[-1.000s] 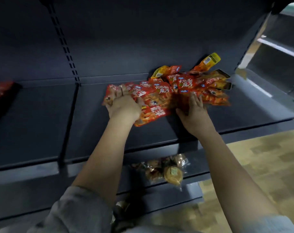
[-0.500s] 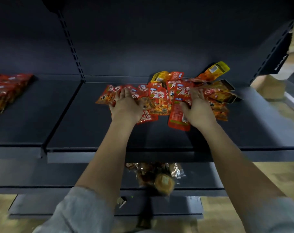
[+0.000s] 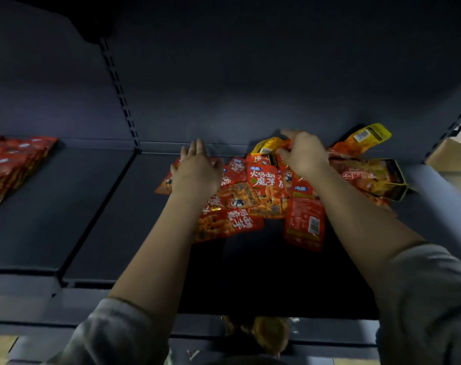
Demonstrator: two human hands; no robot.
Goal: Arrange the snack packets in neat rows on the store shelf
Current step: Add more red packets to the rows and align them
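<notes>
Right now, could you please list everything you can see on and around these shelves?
Loose packets: a jumbled pile, too overlapped to count, red and orange, middle of the shelf.
Yellow-topped packets: at least two, at the back of the pile.
Stacked packets: one neat batch, red, far left.
Shelf: dark blue-grey, across the view.
Lower-shelf packets: a few, brownish, below; blurred.
Left hand: fingers straight, resting on the pile's left side.
Right hand: fingers curled round a packet at the back.
Sleeves: grey.
</notes>
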